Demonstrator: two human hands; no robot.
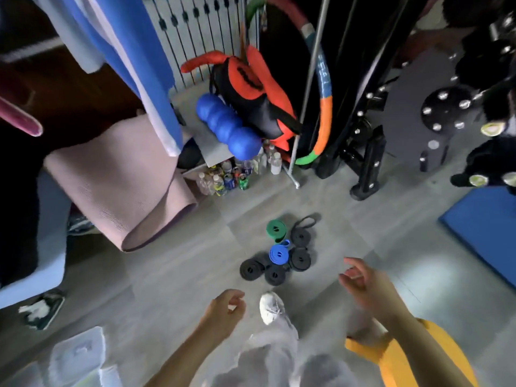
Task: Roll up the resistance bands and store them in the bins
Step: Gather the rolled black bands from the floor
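Observation:
Several rolled resistance bands lie in a cluster on the grey floor: a green roll [276, 229], a blue roll [279, 254] and several black rolls [252, 268]. One black band [306, 220] lies loose behind them. My left hand [226, 305] hangs near my white shoe, fingers loosely curled, holding nothing. My right hand [360, 277] hovers to the right of the rolls, fingers relaxed and empty. A clear plastic bin [76, 356] sits at the lower left.
A pink rolled mat [120, 180] leans at the left. Bottles and cans [231, 174] stand against a rack holding a blue roller [226, 127] and an orange-black bag [251, 88]. A black gym machine [368, 152] stands behind; a blue mat [485, 230] lies at right.

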